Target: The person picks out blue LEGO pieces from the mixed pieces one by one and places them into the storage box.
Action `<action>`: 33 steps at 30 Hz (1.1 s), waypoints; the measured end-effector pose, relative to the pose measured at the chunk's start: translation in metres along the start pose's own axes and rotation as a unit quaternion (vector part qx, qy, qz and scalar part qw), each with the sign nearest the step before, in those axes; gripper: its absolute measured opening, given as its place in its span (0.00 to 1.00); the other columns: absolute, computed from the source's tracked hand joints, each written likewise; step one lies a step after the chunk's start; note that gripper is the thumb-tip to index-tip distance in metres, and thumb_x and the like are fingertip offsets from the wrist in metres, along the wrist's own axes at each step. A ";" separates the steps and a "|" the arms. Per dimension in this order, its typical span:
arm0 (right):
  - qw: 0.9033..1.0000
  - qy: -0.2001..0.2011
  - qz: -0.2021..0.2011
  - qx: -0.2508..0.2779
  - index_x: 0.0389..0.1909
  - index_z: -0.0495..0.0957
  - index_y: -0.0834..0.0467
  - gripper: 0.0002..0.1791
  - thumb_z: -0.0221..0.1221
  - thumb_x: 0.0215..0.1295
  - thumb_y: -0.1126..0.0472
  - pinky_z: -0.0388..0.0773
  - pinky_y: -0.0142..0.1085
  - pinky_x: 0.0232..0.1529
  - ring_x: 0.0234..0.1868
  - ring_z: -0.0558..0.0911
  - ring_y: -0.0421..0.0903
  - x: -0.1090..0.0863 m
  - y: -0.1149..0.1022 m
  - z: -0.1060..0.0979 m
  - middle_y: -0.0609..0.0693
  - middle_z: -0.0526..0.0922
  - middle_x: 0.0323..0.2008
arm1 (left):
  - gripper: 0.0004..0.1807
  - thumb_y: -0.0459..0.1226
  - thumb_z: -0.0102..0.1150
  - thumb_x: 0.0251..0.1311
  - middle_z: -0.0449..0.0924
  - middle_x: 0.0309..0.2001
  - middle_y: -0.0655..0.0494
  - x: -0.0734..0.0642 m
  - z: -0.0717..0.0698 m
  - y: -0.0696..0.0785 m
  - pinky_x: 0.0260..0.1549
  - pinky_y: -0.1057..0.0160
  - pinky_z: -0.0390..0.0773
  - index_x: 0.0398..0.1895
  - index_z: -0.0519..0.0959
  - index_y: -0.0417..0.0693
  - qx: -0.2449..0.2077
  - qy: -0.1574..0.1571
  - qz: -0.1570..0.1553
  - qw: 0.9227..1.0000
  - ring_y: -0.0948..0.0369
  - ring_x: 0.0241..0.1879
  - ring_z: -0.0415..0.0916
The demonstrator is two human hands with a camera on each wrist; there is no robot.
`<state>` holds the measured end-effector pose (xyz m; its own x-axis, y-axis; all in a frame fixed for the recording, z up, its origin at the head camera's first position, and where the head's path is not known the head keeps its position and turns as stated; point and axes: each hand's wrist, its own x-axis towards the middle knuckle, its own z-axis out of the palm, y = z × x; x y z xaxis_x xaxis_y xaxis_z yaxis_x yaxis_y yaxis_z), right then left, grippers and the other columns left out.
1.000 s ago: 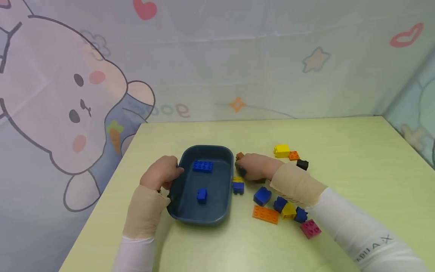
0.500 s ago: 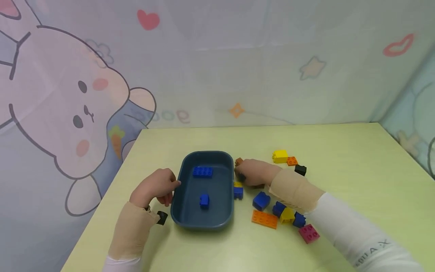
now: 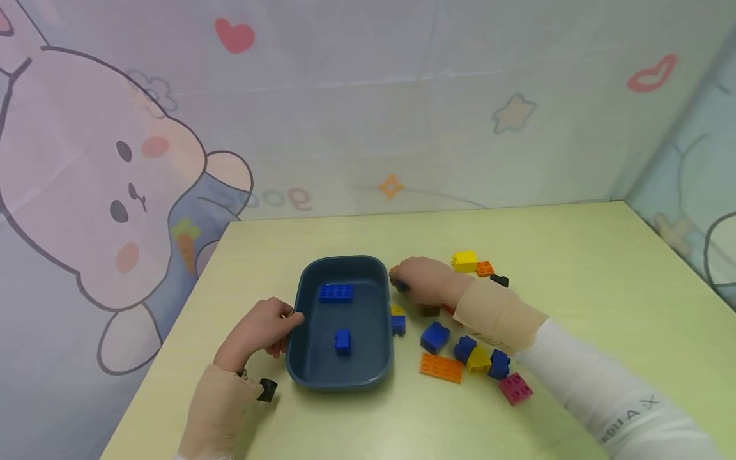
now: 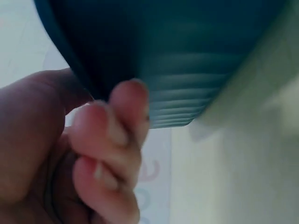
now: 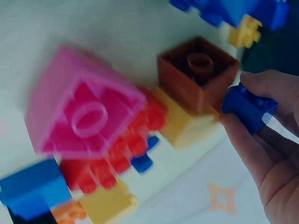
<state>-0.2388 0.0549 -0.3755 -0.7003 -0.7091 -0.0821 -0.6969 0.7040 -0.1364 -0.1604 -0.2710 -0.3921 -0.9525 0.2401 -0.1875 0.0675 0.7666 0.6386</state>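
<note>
My left hand [image 3: 263, 329] holds the left rim of a dark blue-grey plastic tub [image 3: 368, 377], thumb over the edge. In the left wrist view its curled fingers [image 4: 110, 154] lie along the tub's ribbed outer wall. Inside the tub are a long blue brick [image 3: 336, 293] and a small blue brick [image 3: 342, 342]. Just beyond the tub's right side, my right hand [image 3: 428, 281] pinches a small blue brick [image 5: 249, 108] between thumb and fingers. Close to those fingertips in the right wrist view stands a brown brick [image 5: 198, 74], its hollow side showing, against a yellow brick [image 5: 187, 126].
Loose toy bricks lie right of the tub: a blue brick [image 3: 435, 337], a flat orange brick [image 3: 441, 368], a yellow piece [image 3: 478, 361] and a magenta brick [image 3: 515, 388]. Farther back are a yellow brick [image 3: 464, 261] and a black brick [image 3: 499, 280]. A patterned cloth [image 3: 345, 128] hangs behind the table.
My left hand has slid toward me along the tub's left rim, its grip loosening and then the thumb settling over the edge. The right hand stays by the tub's right side.
</note>
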 end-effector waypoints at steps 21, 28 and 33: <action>0.999 0.036 -0.040 -0.005 0.52 0.80 0.60 0.14 0.65 0.66 0.63 0.79 0.43 0.53 0.47 0.82 0.52 0.021 -0.025 -0.073 0.55 0.84 0.46 | 0.24 0.43 0.53 0.67 0.69 0.08 0.54 0.005 0.010 -0.009 0.11 0.63 0.62 0.11 0.72 0.46 -0.040 0.032 0.000 0.999 0.59 0.06 0.63; 0.998 0.023 -0.063 -0.021 0.53 0.80 0.59 0.14 0.63 0.67 0.63 0.78 0.41 0.54 0.48 0.81 0.50 0.039 -0.048 -0.088 0.54 0.84 0.48 | 0.24 0.43 0.53 0.66 0.69 0.08 0.55 0.005 0.013 -0.008 0.11 0.64 0.60 0.11 0.72 0.46 -0.042 0.038 -0.007 0.998 0.59 0.06 0.62; 0.998 0.010 -0.063 -0.031 0.54 0.80 0.59 0.15 0.61 0.68 0.62 0.77 0.40 0.54 0.48 0.80 0.49 0.052 -0.063 -0.109 0.53 0.83 0.48 | 0.23 0.42 0.53 0.66 0.70 0.08 0.55 0.004 0.014 -0.008 0.11 0.64 0.61 0.11 0.72 0.46 -0.044 0.040 -0.008 0.998 0.59 0.07 0.63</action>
<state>-0.2482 -0.0221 -0.2638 -0.6098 -0.7911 -0.0485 -0.7867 0.6116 -0.0837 -0.1611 -0.2678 -0.4080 -0.9743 0.1765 -0.1400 0.0289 0.7143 0.6993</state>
